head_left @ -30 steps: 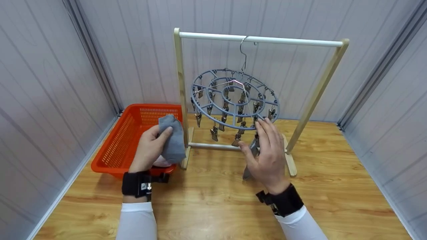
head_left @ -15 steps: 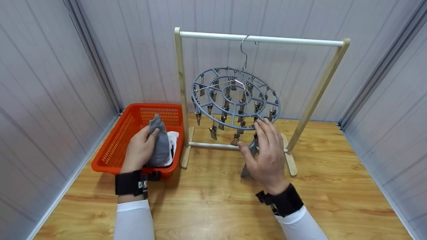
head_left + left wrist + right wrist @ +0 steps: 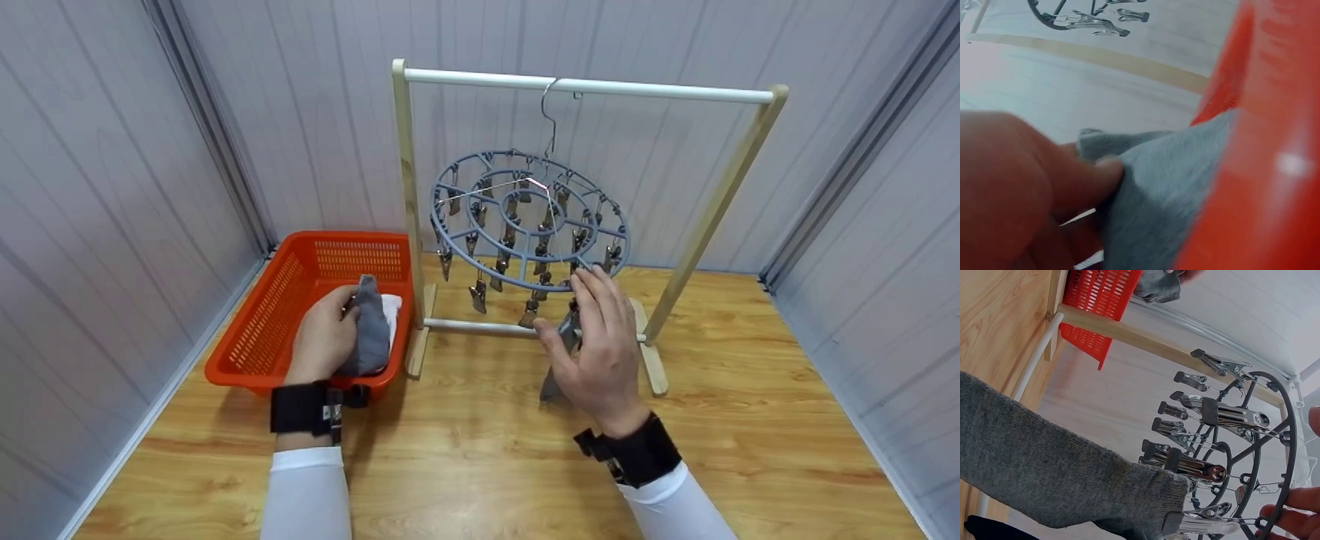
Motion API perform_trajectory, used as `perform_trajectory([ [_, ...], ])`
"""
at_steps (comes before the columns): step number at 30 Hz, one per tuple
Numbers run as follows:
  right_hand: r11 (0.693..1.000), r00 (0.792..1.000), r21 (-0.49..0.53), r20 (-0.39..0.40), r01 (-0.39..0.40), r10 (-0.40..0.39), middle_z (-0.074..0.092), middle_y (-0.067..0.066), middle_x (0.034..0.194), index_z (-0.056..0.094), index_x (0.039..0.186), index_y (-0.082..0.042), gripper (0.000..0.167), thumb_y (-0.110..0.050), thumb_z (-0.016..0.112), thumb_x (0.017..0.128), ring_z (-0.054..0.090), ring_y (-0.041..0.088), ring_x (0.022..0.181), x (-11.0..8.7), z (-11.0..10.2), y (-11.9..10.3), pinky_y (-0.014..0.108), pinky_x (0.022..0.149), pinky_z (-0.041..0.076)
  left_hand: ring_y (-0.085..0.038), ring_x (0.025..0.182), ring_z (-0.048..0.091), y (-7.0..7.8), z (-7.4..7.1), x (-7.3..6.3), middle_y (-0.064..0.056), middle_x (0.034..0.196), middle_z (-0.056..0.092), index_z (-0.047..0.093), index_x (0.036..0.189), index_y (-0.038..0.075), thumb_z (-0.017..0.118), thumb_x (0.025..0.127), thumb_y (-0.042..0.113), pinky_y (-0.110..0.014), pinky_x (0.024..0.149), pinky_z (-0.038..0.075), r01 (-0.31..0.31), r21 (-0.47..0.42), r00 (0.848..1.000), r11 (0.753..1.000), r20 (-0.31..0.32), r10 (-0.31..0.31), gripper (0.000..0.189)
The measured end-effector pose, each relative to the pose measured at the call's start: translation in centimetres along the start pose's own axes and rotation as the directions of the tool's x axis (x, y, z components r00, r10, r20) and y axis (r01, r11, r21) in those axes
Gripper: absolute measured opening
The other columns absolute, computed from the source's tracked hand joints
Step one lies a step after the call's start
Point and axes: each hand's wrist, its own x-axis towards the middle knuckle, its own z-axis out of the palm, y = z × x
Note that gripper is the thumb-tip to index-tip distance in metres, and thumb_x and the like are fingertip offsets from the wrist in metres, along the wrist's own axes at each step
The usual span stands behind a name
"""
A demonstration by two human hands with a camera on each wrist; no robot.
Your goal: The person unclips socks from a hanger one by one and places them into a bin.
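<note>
Where the basket [image 3: 352, 237] stands at left of frame, the left hand [image 3: 325, 337] pinches a grey cloth [image 3: 372, 330] near its upper end, the lower part inside the basket. At upper centre, the bar [image 3: 637, 88] bears the hanger [image 3: 525, 284] by its hook [image 3: 553, 127], so its clips [image 3: 478, 298] dangle. Right of centre, a sock [image 3: 1072, 461] hangs clipped; the right hand [image 3: 606, 352], fingers extended, thumb apart, touches the hanger's edge, presumably steadying it.

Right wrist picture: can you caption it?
Gray sock clipped to a round drying hanger, the right hand at its rim.
</note>
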Motion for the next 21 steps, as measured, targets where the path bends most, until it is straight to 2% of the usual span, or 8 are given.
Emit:
perform_trajectory([
  [4,1.000,1.000,0.003,-0.002,0.001,-0.001,0.059,0.029,0.154,0.060,0.150,0.010,0.074,-0.054,0.060,0.113,0.047,0.049,0.151,0.0,0.1,0.0,0.061,0.130,0.028,-0.045,0.131,0.063,-0.1,0.0,0.0,-0.026,0.143,0.067,0.056,0.160,0.003,0.063,0.112,0.014,-0.062,0.109,0.049,0.047,0.004,0.997,0.999,-0.063,-0.047,0.049],
  [9,1.000,1.000,0.009,0.002,0.001,-0.001,0.059,0.029,0.153,0.060,0.150,0.010,0.072,-0.052,0.063,0.112,0.047,0.049,0.151,0.1,0.1,0.0,0.059,0.131,0.026,-0.044,0.132,0.057,0.2,-0.1,-0.1,-0.027,0.144,0.060,0.052,0.161,0.000,0.064,0.112,0.015,-0.061,0.109,0.048,0.059,0.023,0.995,0.998,-0.084,-0.057,0.053],
  [14,1.000,1.000,0.013,0.002,0.004,-0.004,0.059,0.029,0.154,0.060,0.149,0.010,0.072,-0.048,0.067,0.109,0.047,0.049,0.151,0.1,0.0,0.0,0.061,0.131,0.027,-0.042,0.133,0.059,0.7,0.3,0.0,-0.025,0.141,0.062,0.058,0.157,0.000,0.067,0.111,0.016,-0.060,0.112,0.047,0.018,-0.016,0.996,1.000,-0.093,-0.019,0.049],
  [21,1.000,1.000,0.010,0.019,0.008,-0.009,0.058,0.027,0.156,0.059,0.152,0.009,0.073,-0.052,0.064,0.111,0.046,0.048,0.152,0.0,-0.2,-0.2,0.060,0.131,0.027,-0.037,0.125,0.064,1.8,1.2,0.1,-0.020,0.135,0.067,0.064,0.151,0.001,0.071,0.108,0.015,-0.055,0.109,0.049,-0.040,-0.089,0.997,0.995,-0.074,0.034,0.045],
])
